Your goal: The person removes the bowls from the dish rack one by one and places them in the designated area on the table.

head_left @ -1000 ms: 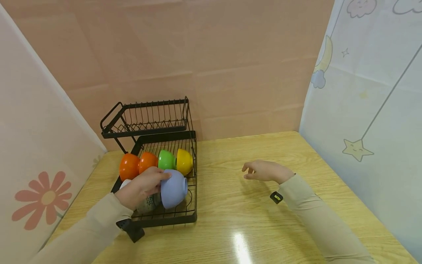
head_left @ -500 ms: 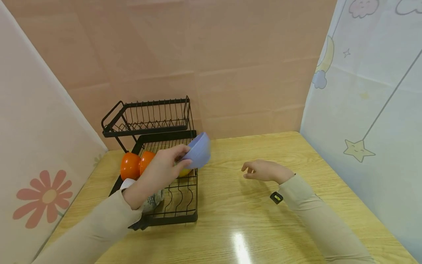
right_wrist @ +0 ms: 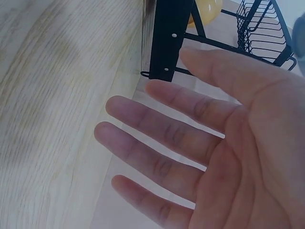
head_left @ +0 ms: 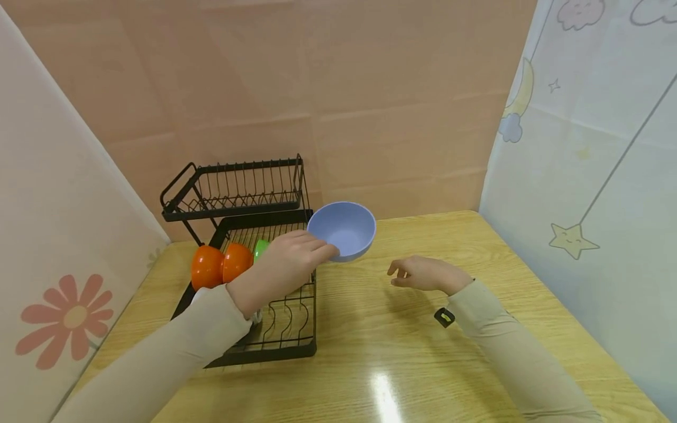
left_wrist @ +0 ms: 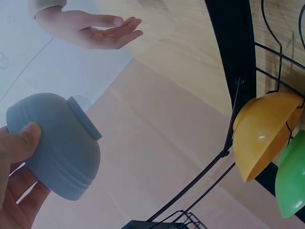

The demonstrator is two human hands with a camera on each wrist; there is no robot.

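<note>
Mid-carry: blue bowl (head_left: 342,229) lifted clear of the black dish rack (head_left: 254,282), mouth up, in the air above the rack's right edge and the desk (head_left: 402,352). Pinched at the near rim by the left hand (head_left: 285,267), thumb on the outer wall, fingers curled beneath. Right hand (head_left: 423,273) just beside, low over the desk, fingers relaxed and spread, holding nothing. Next, probably, a level set-down on the desk or a handover to the right. Orange bowls (head_left: 219,265), a green one and a yellow bowl (left_wrist: 262,136) standing in the rack.
</note>
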